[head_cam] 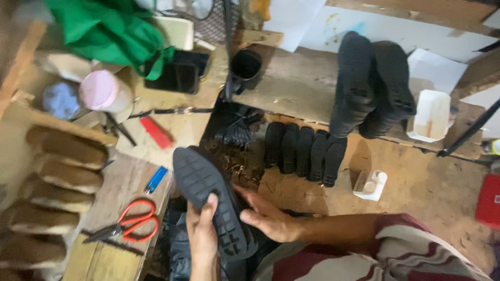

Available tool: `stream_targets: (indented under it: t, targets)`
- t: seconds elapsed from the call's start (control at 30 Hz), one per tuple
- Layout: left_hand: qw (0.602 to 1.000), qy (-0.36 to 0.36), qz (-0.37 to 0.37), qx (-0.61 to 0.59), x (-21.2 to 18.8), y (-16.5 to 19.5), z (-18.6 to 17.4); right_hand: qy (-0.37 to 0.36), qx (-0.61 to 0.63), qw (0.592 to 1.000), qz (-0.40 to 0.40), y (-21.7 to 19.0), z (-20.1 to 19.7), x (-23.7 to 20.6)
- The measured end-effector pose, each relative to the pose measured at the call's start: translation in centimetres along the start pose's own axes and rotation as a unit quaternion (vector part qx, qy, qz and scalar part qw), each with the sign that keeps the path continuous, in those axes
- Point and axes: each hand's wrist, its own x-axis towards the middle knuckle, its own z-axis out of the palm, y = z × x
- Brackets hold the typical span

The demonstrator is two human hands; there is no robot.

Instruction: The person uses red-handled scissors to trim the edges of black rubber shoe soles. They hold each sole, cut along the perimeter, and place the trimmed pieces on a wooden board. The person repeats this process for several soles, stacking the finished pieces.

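— Two hands, one black rubber shoe sole with a ridged tread (211,200): we see the left hand (202,237) with its grip clenched around the sole's heel end, thumb on the tread, holding it tilted up.

— And the right hand (265,216)?

— We see its grip released, fingers spread flat against the sole's right edge. The sole sits just right of the red-handled scissors (130,221) on the worn wooden counter (117,182).

— What else lies near the sole?

— Beyond the sole we count a row of black soles standing on edge (304,151); a small blue lighter (155,179) lies just left of the sole's toe.
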Motion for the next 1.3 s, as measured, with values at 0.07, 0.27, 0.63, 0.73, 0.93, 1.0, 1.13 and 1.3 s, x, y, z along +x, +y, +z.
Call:
stream_targets:
  t: [0.07, 0.27, 0.63, 0.73, 0.93, 1.0, 1.13, 1.3]
  targets:
    - [0.998, -0.039, -0.051, -0.016, 1.7, 0.4, 2.7, 0.084, 0.111, 0.989, 0.046, 1.0, -2.2, -0.9]
    - [0.984, -0.143, -0.11, -0.01, 7.1, 1.7, 12.1, 0.278, 0.053, 0.958, -0.034, 2.7, -11.6, -4.1]
    - [0.937, -0.25, -0.244, 0.012, 16.5, 0.2, 26.2, 0.46, -0.205, 0.856, -0.115, -1.3, -15.4, -9.0]
    - [0.919, -0.253, -0.303, 0.016, 18.6, -1.1, 28.3, 0.444, -0.267, 0.844, -0.138, -1.9, -15.9, -8.4]
    - [0.899, -0.299, -0.318, -0.022, 20.3, -3.4, 29.0, 0.461, -0.282, 0.833, -0.118, -1.0, -16.3, -5.2]
    - [0.904, -0.295, -0.31, -0.009, 20.1, -3.8, 28.7, 0.475, -0.261, 0.833, -0.114, -0.6, -16.4, -4.3]
    - [0.915, -0.296, -0.273, -0.023, 18.3, -4.0, 27.2, 0.485, -0.233, 0.831, -0.139, -0.5, -16.7, -3.4]
    - [0.931, -0.203, -0.3, 0.045, 13.6, -3.7, 25.3, 0.502, -0.175, 0.83, -0.17, -0.9, -18.0, -1.9]
